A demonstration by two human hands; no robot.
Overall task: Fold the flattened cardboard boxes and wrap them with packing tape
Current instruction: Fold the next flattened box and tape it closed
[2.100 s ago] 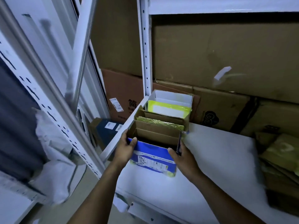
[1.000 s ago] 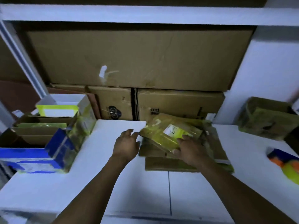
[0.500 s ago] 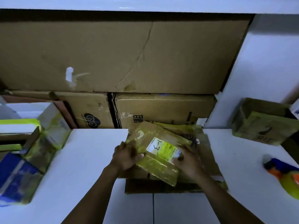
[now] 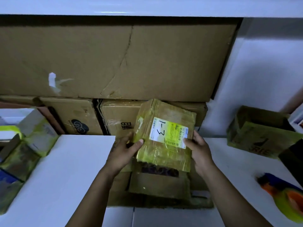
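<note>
Head view. Item: flattened box (image 4: pixel 164 141), labelled 1-3, raised above the cardboard stack (image 4: pixel 157 185) at mid-bench (image 4: pixel 68 169). Left hand (image 4: pixel 123 151) and right hand (image 4: pixel 199 154) grip its opposite sides, which I judge is for opening it. Right edge: possibly a tape dispenser (image 4: pixel 285 194), blurred.

A white and yellow label (image 4: pixel 169 132) is stuck on the flat box (image 4: pixel 164 154) in the middle. It says "1-3" in big black pen, and its small print is too tiny to read. Far behind, a brown box (image 4: pixel 72 115) has a dark cloud sign. The next box (image 4: pixel 118 118) to its right has dark marks, partly hidden.
</note>
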